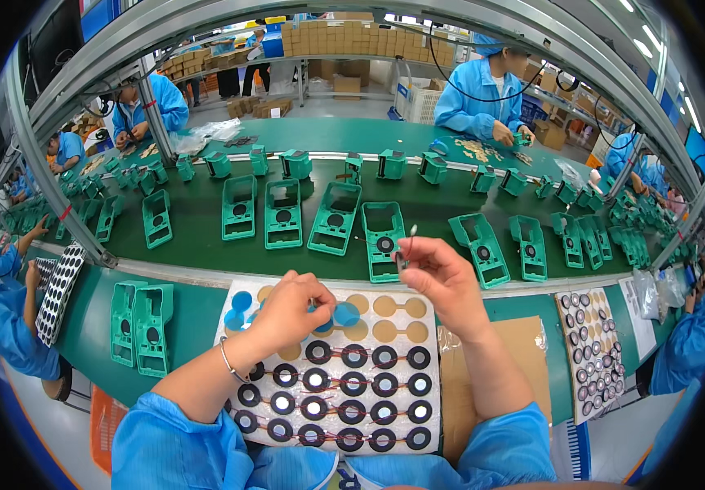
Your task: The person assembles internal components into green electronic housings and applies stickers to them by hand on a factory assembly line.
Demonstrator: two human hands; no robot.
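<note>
My left hand [291, 310] is closed in a pinch on a blue film piece [346, 314], low over a white sheet [428, 367]. My right hand [444, 282] is raised to the right, fingers closed on a small dark speaker [401, 260] turned edge-on; its thin wire [413, 232] sticks up above the fingertips. Joined tan discs [400, 331] lie on the sheet's upper part, with more blue film [240, 301] at its left. Rows of black-rimmed round speakers [353, 384] with red wires cover its lower part. Beyond the right hand lies a green plastic housing [383, 224] with a round dark part inside.
More green housings [285, 216] and smaller green parts [295, 164] line the dark green belt [205, 245]. Two housings [154, 327] stand at left. Cardboard [499, 359] and another speaker board [589, 351] lie right. Metal frame posts [58, 196] rise at left. Co-workers [483, 94] sit around.
</note>
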